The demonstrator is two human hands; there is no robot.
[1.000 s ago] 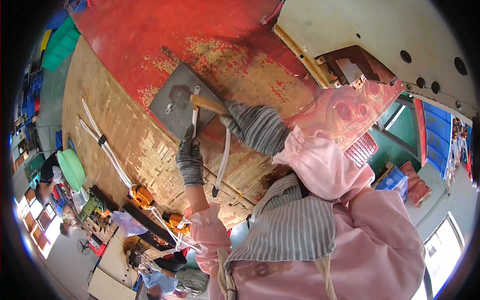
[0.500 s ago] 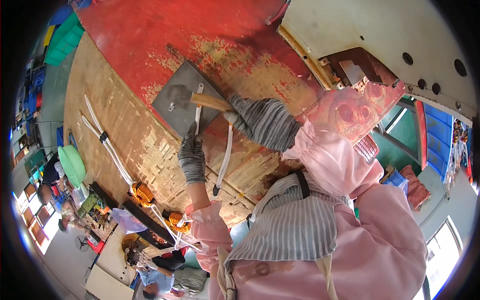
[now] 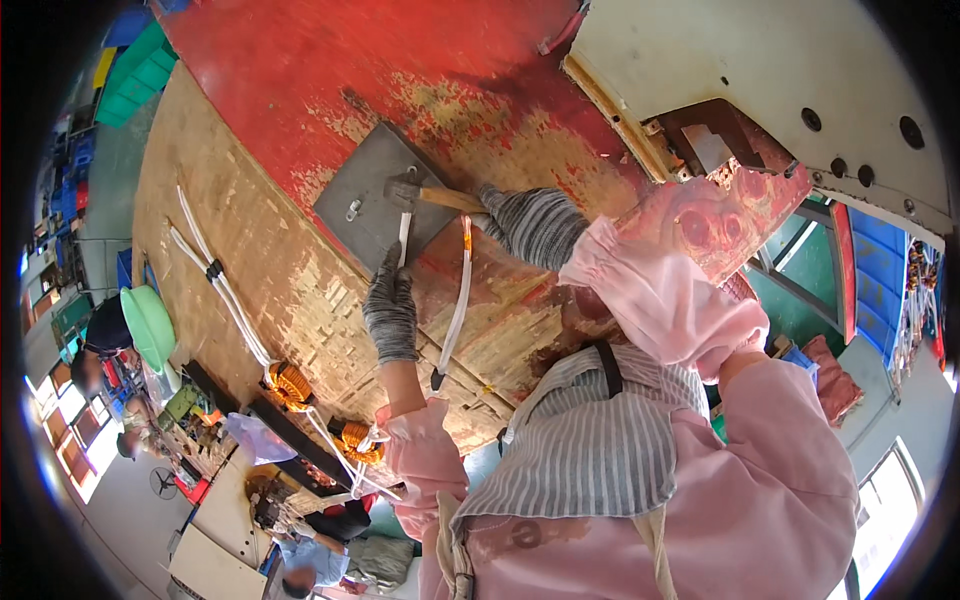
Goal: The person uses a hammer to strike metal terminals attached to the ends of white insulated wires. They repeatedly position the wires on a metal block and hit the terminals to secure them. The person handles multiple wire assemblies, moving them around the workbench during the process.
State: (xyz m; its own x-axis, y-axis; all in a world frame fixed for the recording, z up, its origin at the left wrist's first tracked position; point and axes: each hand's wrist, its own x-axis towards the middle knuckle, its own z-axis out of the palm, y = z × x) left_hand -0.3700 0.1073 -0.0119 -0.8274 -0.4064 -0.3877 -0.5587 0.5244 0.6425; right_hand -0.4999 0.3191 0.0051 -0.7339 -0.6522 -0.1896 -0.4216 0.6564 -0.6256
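Hammer and sleeved lead on a metal plate, seen from above. The right hand (image 3: 532,225), in a grey striped glove, grasps the wooden handle of a hammer (image 3: 450,199), whose dark head rests over or just above the upper end of a white lead (image 3: 404,238) and hides that end. The left hand (image 3: 390,308), likewise gloved, pinches the lead at the near edge of a dark square plate (image 3: 345,190); whether the hammer touches the lead cannot be told. A small metal lug (image 3: 353,209) lies on the plate, left of the hammer head and apart from it. Below the hammer handle, a second white lead (image 3: 457,310), copper-coloured at its upper end and dark at its lower tip, lies between the two forearms. The plate sits on a worktop (image 3: 290,60) of worn red paint and bare wood. To the left run paired white leads (image 3: 238,318), gathered by a black tie (image 3: 213,269) and leading to an orange wound coil (image 3: 289,386); another wound coil (image 3: 357,441) lies beside the left sleeve. At upper right, a pale panel (image 3: 760,60) with a ragged cutout overhangs the worktop and bounds the space beyond the right hand. Background, left: green basin (image 3: 148,328), green crate (image 3: 138,78) and co-workers.
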